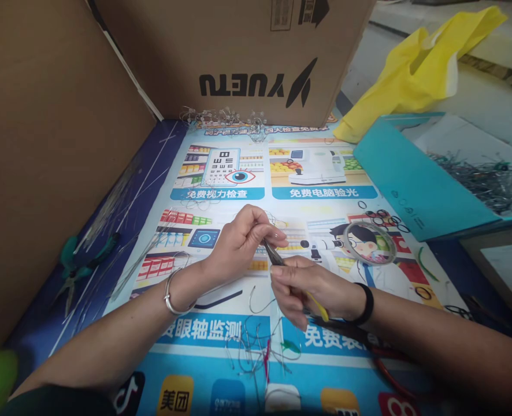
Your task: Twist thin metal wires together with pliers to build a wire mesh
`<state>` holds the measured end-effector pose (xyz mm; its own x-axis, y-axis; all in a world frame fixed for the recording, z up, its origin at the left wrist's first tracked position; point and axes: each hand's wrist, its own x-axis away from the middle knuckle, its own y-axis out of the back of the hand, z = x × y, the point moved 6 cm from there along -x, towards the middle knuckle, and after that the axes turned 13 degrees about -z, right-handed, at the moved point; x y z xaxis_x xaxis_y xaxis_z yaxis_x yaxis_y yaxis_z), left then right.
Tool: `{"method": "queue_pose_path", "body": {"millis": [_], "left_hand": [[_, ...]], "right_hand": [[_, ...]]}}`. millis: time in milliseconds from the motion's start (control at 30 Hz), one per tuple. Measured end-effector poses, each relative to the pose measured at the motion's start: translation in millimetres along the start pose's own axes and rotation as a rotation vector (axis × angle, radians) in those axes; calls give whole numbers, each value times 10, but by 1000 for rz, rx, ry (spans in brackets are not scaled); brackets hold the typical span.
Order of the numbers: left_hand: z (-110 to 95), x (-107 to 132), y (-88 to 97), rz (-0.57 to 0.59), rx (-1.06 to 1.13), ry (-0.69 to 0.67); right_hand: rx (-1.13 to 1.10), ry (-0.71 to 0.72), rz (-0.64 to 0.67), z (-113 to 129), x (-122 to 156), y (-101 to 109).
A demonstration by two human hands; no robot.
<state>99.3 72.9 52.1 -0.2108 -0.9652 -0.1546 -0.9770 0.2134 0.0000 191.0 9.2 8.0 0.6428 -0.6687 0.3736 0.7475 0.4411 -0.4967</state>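
Metal pliers [274, 254], gripped in right hand's [310, 289] curled fingers | left hand [247, 237]: pinched at plier tips, contents indiscernible | teal box [416, 179], rightward

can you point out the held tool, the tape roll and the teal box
Held tool [274, 254]: head view, its grey metal end
Tape roll [375, 262]: head view, its near rim
Teal box [418, 180]: head view, its outer side wall
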Motion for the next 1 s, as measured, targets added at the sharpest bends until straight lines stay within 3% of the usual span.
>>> {"method": "queue_pose_path", "body": {"millis": [333,500,700,1000], "left_hand": [[-17,-30,-19,144,48,68],[-65,-60,-1,88,98,16],[-97,-60,83,-29,-49,-99],[-106,-39,102,-56,-110,-157]], "right_hand": [[186,75,-64,-3,-24,59],[51,106,-67,23,-15,46],[-28,84,-43,15,-9,35],[-66,41,-35,-13,-20,55]]}}
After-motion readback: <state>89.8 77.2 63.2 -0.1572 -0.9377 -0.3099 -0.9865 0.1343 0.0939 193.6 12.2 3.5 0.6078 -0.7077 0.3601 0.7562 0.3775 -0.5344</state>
